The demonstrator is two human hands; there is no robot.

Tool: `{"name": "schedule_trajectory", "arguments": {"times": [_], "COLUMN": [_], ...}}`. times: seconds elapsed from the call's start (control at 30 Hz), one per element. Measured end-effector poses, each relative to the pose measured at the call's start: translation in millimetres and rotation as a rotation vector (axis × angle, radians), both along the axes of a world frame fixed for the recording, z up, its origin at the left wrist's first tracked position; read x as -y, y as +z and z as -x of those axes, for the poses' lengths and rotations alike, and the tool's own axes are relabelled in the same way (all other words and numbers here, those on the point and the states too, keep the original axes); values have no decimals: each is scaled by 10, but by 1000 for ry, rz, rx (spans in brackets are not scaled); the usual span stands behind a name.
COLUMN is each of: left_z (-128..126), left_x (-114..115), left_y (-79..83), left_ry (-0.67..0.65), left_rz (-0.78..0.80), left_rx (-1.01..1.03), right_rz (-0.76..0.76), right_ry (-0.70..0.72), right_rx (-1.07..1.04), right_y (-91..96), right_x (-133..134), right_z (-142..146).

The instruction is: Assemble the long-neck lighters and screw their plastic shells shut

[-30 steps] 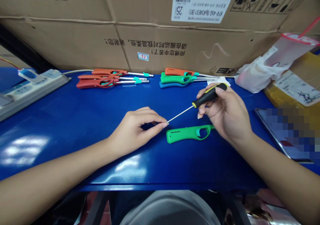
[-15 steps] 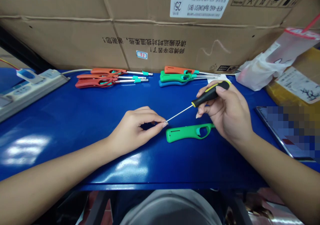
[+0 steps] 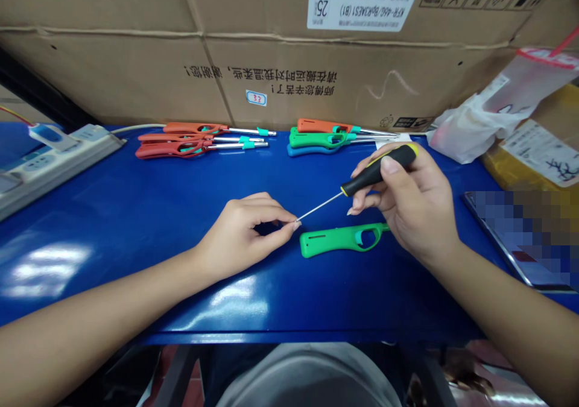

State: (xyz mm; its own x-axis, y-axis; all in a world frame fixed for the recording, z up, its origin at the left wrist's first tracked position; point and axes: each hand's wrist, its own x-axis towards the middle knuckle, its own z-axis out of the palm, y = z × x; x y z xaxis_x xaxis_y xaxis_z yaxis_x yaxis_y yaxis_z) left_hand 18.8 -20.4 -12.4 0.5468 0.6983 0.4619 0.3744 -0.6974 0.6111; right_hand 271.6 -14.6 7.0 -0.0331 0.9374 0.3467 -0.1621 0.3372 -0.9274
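Note:
My right hand is closed around the black and yellow handle of a screwdriver, thumb along its top. The thin metal shaft slants down to the left, and its tip meets the fingertips of my left hand. Thumb and forefinger are pinched together there; whatever tiny thing they may hold is hidden. Just below the screwdriver, a green long-necked lighter lies flat on the blue table. Its teal trigger shows inside the guard, while the nozzle end is covered by my right hand.
Red-orange lighters lie at the back left. Another pile of lighters, orange, green and blue, is at the back centre. A cardboard box stands behind. A power strip is left; a phone and bagged cup are right.
The screwdriver has shifted slightly left and down, its tip still at my left fingertips. My right thumb has slid a little left along the handle. The lighters have not moved.

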Motion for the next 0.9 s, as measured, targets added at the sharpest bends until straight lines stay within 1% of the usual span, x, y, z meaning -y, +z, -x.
{"name": "schedule_trajectory", "arguments": {"times": [0.1, 0.37, 0.6, 0.67, 0.73, 0.8, 0.9], "left_z": [-5, -12, -23, -19, -11, -4, -10], "left_x": [-2, -26, -23, -24, -23, -20, -4], "left_y": [-6, -10, -6, 2, 10, 11, -11], "left_ry": [1, -17, -14, 4, 38, 46, -11], "left_rz": [-3, 0, 4, 12, 21, 34, 62], "left_rx": [-10, 10, 0, -15, -33, -58, -105], "right_rz": [-25, -22, -28, -36, -64, -116, -190], "right_ry": [4, 10, 50, 34, -18, -75, -117], "right_rx": [28, 71, 37, 31, 23, 10, 41], "right_y": [15, 29, 28, 42, 86, 172, 362], "right_x": [29, 92, 129, 133, 122, 101, 89], "right_z": [15, 26, 52, 49, 37, 27, 57]}}
